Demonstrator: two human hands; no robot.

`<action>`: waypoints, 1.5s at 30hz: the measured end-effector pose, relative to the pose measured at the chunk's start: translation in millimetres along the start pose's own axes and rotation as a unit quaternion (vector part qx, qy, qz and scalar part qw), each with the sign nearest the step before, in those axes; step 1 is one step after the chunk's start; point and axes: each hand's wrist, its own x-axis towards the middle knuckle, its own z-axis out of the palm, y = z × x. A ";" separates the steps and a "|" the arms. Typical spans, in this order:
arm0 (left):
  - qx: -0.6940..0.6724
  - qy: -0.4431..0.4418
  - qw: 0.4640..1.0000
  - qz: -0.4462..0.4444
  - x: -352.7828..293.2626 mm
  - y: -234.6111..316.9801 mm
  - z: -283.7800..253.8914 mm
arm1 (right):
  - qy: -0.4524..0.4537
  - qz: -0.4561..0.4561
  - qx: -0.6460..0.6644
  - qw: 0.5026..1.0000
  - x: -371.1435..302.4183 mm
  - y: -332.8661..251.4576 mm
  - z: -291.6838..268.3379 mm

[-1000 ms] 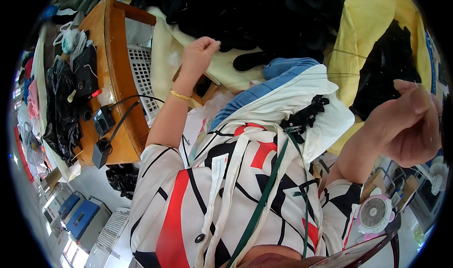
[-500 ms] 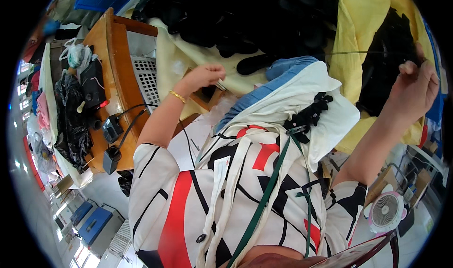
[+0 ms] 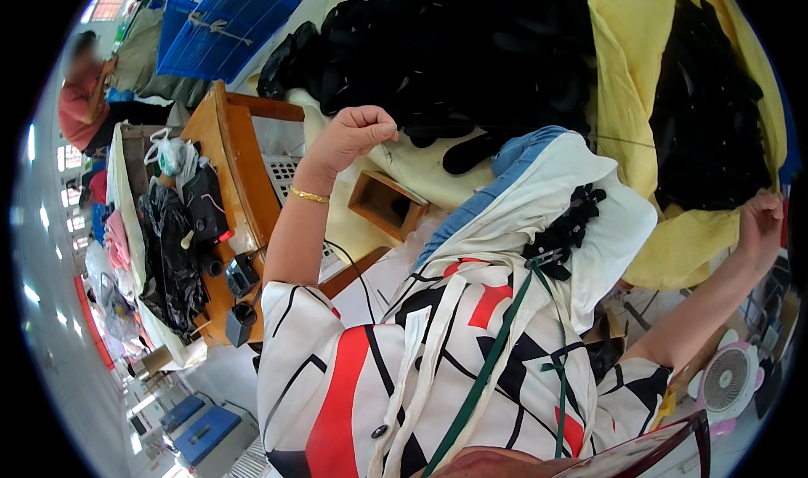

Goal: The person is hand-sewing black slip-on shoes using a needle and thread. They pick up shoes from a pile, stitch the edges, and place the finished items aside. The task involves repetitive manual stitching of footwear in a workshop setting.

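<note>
Over the lap, a white cloth point(image 3: 624, 213) lies behind a black bundle point(image 3: 572, 227) whose parts are hard to make out. The left hand point(image 3: 358, 135) has finger and thumb pinched; I cannot tell if they hold the thin thread point(image 3: 621, 139), stretched before the yellow cloth point(image 3: 627, 32). The right hand point(image 3: 762, 219), near the picture's rim, curls its fingers around something or nothing, unclear. Beyond, a black heap point(image 3: 471, 66) is cut off above. Leftward stands a desk point(image 3: 238, 154); farther, a blurred person point(image 3: 80, 114).

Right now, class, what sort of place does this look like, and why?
Probably a garment or textile workshop: a heap of black pieces, yellow cloth around more, and a blue crate.
</note>
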 end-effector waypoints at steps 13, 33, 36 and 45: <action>-0.062 -0.139 0.988 0.019 60.0 51.2 74.1 | 0.195 -0.422 -0.188 0.865 -95.3 -278.7 -156.7; -0.189 -0.191 0.949 -0.167 112.1 -12.1 161.7 | 0.396 -0.578 -0.442 0.561 -222.2 -278.1 -167.8; -0.181 -0.238 0.934 -0.198 120.4 -3.3 176.4 | 0.464 -0.552 -0.489 0.491 -241.2 -289.3 -162.8; -0.145 -0.316 0.898 -0.270 135.4 -21.1 189.5 | 0.506 -0.491 -0.636 0.314 -245.3 -251.0 -123.2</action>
